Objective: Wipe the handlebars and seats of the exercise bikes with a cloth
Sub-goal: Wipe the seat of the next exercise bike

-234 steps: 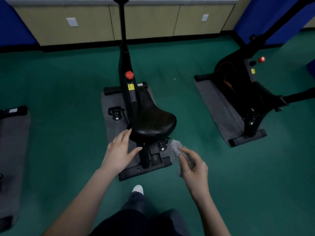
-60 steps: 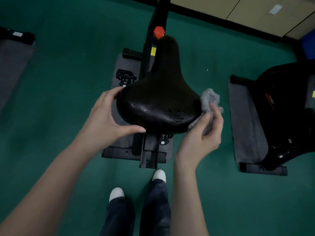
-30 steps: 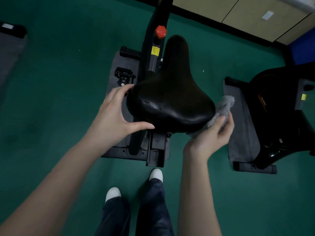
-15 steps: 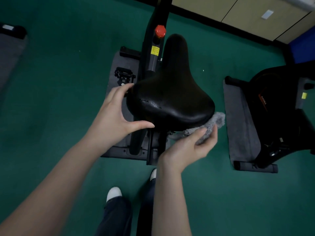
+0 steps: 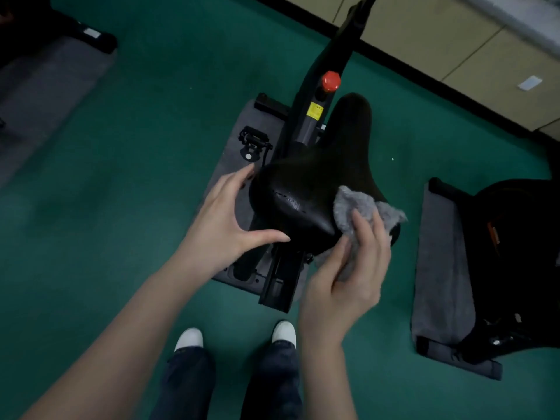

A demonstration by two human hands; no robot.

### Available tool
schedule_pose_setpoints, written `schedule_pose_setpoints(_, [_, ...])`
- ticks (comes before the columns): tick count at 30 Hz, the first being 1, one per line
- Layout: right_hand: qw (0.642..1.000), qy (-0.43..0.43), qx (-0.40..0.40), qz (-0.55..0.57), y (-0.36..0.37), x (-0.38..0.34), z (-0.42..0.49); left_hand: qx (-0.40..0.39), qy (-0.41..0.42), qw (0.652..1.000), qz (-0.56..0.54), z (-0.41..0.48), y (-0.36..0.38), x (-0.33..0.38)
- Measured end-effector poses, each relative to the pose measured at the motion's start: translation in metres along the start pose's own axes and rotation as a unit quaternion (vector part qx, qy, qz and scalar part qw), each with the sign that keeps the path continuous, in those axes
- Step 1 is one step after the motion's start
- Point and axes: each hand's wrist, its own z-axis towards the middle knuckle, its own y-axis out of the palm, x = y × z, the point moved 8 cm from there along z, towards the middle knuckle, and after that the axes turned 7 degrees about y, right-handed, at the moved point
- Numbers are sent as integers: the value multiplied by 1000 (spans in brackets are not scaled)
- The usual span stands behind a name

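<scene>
One seat (image 5: 318, 189) lies between the two hands. Its long axis runs from the broad rear by the fingers to the narrow nose, which points away from them toward the cabinets (image 5: 424, 34). The left hand (image 5: 224, 225) braces its left rear, fingers nearly straight and close together at the side, thumb spread wide along the back edge. The right hand (image 5: 348, 283) holds the one cloth (image 5: 360, 207), grey and fluffy, fingers curled over it and thumb pinching it, on the seat's right rear. Just beyond the left fingertips sits one pedal (image 5: 253, 142). Farther off is one red knob (image 5: 331, 81). One other bike (image 5: 515, 237) stands right of the right fingers. Three mats (image 5: 439, 268) show.
</scene>
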Motion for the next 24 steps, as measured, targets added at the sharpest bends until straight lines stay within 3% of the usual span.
schedule_pose_setpoints(5, [952,-127,-277,-18,29,-28,37,81,-69,993,-58,-25,10,-8])
schedule_pose_setpoints(8, [881,-196,-428,-36,58,-49,42,125,-93,981,-111,-39,19,-9])
schedule_pose_setpoints(11, [805,-269,-528,-21,69,-59,40,167,-113,966,-164,-49,30,-5])
schedule_pose_setpoints(15, [744,-331,-578,46,57,-52,48,226,-121,930,-264,-60,51,1])
schedule_pose_setpoints(20, [707,-362,-607,15,84,-65,48,277,-114,883,-362,-64,78,11])
schedule_pose_setpoints(24, [616,-418,-667,-29,108,-86,38,320,-112,828,-447,-62,91,19])
